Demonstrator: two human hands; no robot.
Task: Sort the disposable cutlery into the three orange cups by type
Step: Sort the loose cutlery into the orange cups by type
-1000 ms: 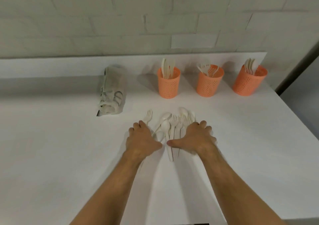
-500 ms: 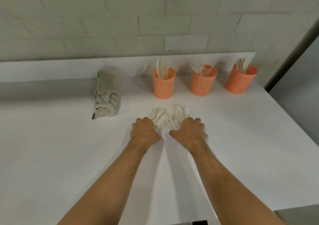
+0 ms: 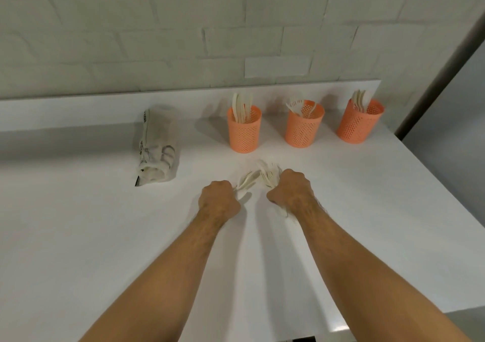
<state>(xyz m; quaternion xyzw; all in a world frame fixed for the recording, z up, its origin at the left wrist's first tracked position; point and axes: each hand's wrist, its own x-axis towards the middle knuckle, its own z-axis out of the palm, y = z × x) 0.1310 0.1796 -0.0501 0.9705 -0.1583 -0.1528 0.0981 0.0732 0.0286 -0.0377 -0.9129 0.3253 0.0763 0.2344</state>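
Three orange mesh cups stand in a row at the back of the white table: the left cup (image 3: 244, 129) holds white knives, the middle cup (image 3: 303, 125) holds forks, the right cup (image 3: 359, 121) holds several white pieces. In front of them, my left hand (image 3: 220, 200) is closed on a small bunch of white cutlery (image 3: 246, 179) whose heads stick out toward the cups. My right hand (image 3: 290, 191) is fisted around a larger bunch of cutlery (image 3: 269, 173); handle ends poke out behind its wrist. Which types each hand holds is blurred.
A crumpled plastic bag (image 3: 157, 147) lies on the table (image 3: 105, 236) left of the cups. A raised white ledge runs along the brick wall behind. The table's right edge falls off beyond the right cup; its near edge lies below my forearms.
My hands were spread flat over loose cutlery on the table. They have closed into fists, gathered the pieces into two bunches and moved forward toward the cups.
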